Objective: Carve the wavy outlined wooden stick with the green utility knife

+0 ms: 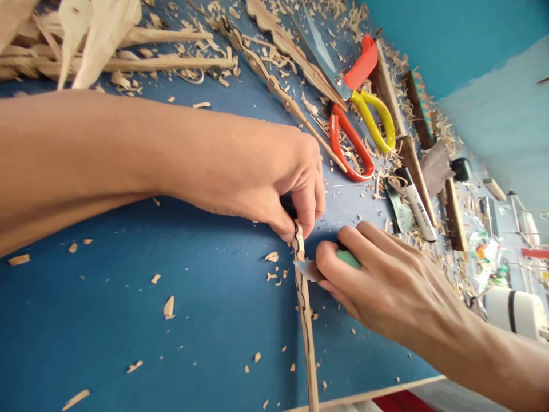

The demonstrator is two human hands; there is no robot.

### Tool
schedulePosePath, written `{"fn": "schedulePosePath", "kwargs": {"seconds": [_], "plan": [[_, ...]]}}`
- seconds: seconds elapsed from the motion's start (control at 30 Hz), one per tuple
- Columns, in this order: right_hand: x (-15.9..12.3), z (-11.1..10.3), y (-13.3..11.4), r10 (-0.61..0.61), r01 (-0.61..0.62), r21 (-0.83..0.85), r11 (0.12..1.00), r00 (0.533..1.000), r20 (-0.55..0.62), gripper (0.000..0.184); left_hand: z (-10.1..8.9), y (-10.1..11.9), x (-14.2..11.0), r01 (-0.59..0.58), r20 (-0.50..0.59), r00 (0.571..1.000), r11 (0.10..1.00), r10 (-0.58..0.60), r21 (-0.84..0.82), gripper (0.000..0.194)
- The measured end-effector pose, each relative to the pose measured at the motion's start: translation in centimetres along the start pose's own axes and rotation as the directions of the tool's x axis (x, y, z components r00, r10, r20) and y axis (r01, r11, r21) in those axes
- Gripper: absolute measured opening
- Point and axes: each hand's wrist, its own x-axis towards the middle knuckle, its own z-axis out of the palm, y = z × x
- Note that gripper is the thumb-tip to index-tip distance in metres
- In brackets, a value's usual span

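Pinched between the thumb and fingers of my left hand is the upper end of a thin wooden stick, marked with dark wavy lines. The stick runs down toward the table's near edge. My right hand is closed around a knife with a green handle. Its short blade touches the stick just below my left fingertips. Small wood chips lie beside the cut area. Most of the knife handle is hidden by my fingers.
Scissors with red and yellow handles lie beyond my hands, near a carved stick. A marker and wood strips are to the right. Wooden pieces and shavings cover the upper left of the blue table.
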Motion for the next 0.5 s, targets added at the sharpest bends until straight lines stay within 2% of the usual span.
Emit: {"fn": "schedulePosePath", "kwargs": {"seconds": [0.33,0.43,0.5], "plan": [[0.1,-0.1,-1.5,0.133,-0.135,-0.079,0.988,0.991,-0.023,0.03,-0.4,0.0,0.3,-0.05,0.034,0.998,0.999,0.05,0.007,0.021],[-0.2,-0.2,-0.5,0.08,-0.08,0.015,0.997,0.997,0.011,0.035,-0.3,0.0,0.1,-0.039,0.017,0.999,0.999,0.039,0.017,0.014],[-0.6,-0.2,0.7,0.012,-0.014,0.138,0.99,1.0,0.015,0.04,-0.3,0.0,-0.1,-0.031,0.009,0.999,0.999,0.031,0.015,0.012]]}}
